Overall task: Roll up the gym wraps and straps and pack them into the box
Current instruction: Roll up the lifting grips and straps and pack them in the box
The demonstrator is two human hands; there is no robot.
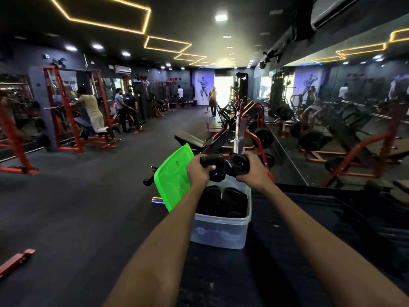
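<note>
My left hand [200, 171] and right hand [251, 173] hold a wrap [218, 168] between them, side by side. The box [221, 229] sits directly below my grip, nearer to me, on a bench [287, 251]. Rolled wraps [223, 202] lie in the box. The lid [174, 176] leans at the box's left side, just left of my left hand. A barbell [238, 131] stands beyond my grip.

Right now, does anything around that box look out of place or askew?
Only the green lid: it is off the clear box and stands tilted against its left side, not flat. The rolled black wraps inside sit neatly, and both hands hold more black wraps above the box.
</note>
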